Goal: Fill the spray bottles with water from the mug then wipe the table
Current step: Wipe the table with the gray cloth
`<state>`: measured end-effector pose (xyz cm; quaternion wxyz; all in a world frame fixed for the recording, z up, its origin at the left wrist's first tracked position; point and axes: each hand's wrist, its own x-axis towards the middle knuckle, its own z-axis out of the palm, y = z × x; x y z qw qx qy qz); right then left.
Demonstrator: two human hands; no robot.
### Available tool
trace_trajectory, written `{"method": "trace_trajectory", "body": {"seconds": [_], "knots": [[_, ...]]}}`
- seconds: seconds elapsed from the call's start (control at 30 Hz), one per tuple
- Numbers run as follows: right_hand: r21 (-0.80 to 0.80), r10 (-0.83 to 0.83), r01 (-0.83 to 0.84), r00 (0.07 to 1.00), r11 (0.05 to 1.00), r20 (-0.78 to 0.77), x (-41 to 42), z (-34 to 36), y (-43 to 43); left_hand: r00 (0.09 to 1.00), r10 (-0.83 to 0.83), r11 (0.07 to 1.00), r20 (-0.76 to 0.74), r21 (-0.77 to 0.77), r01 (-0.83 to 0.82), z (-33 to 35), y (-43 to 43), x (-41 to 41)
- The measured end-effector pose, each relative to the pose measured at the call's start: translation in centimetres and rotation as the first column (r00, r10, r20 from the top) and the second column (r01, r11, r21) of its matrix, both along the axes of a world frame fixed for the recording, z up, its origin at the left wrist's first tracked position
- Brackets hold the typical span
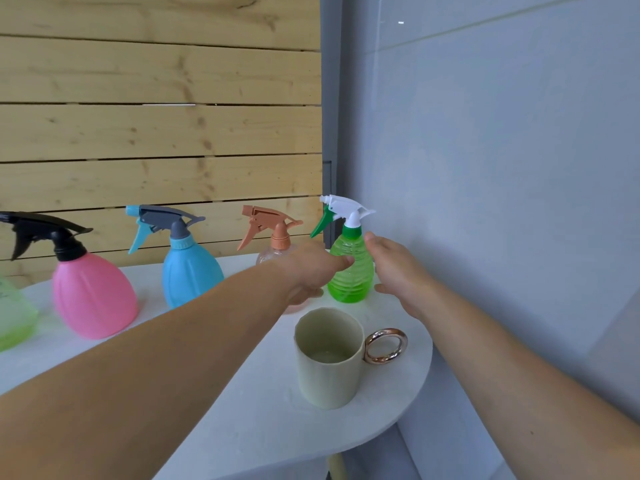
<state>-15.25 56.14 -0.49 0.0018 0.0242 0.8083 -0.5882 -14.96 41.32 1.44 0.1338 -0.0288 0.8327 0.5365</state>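
Both hands are closing in on the green bottle (351,275), which stands upright on the white table (263,410) just right of the frame's centre, behind the mug (329,362). The left hand (311,271) comes at it from the left, fingers loosely extended, with one fingertip at or touching the bottle's side. The right hand (398,275) flanks it on the right, fingers apart, thumb up near the bottle's shoulder and lower fingers near its base. Neither hand is wrapped round it yet.

The mug sits in the lower centre with its gold ring handle pointing right; a little water shows at its bottom.

To the left along the table stand the orange bottle (277,237), partly hidden by the left hand, then the blue bottle (192,271), the pink bottle (93,296), and a pale green bottle (14,317) cut off by the left edge.

I judge this to be the start of filling the green bottle. Its white sprayer is on, so the next move calls for one hand steadying the body while the other unscrews the cap. Only then can water be poured from the mug. The neck is narrow, so pouring will need care.
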Motion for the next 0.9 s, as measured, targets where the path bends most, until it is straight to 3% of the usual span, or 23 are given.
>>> {"method": "trace_trajectory", "body": {"seconds": [0.17, 0.27, 0.37, 0.47, 0.57, 0.67, 0.73, 0.77, 0.9], "knots": [[0.171, -0.037, 0.070, 0.981, 0.983, -0.192, 3.0, 2.3, -0.8, 0.997, -0.001, 1.000, -0.079, -0.014, 0.000, 2.9, -3.5, 3.9], [0.290, -0.078, 0.198, 0.923, 0.936, -0.377, 5.6, 4.0, -2.5, 0.991, 0.026, 0.999, -0.134, -0.023, -0.029, 4.2, -6.3, 7.5], [0.239, -0.038, 0.199, 0.836, 0.950, -0.548, 9.2, 5.8, -5.6, 0.982, 0.087, 0.988, -0.170, -0.108, -0.107, 3.7, -9.5, 11.1], [0.242, 0.094, 0.030, 0.870, 0.970, -0.484, 13.0, 6.6, -9.7, 0.964, 0.175, 0.955, -0.199, -0.203, -0.215, 2.1, -14.5, 15.1], [0.308, 0.213, -0.101, 0.910, 0.946, -0.356, 14.9, 4.9, -13.1, 0.932, 0.247, 0.854, -0.266, -0.395, -0.339, -0.2, -20.3, 19.2], [0.346, 0.309, -0.224, 0.927, 0.911, -0.212, 17.0, 2.9, -16.2, 0.864, 0.300, 0.610, -0.404, -0.615, -0.500, -2.7, -26.1, 23.0], [0.355, 0.342, -0.271, 0.928, 0.895, -0.152, 18.3, 1.6, -18.2, 0.870, 0.347, 0.453, -0.351, -0.749, -0.483, -3.9, -29.1, 24.7], [0.355, 0.344, -0.282, 0.931, 0.892, -0.125, 18.8, 1.0, -19.1, 0.874, 0.389, 0.431, -0.291, -0.781, -0.452, -4.3, -30.3, 25.3], [0.378, 0.389, -0.331, 0.917, 0.865, -0.087, 20.9, -0.4, -22.0, 0.893, 0.425, 0.484, -0.149, -0.796, -0.363, -6.3, -33.3, 25.5]]}}
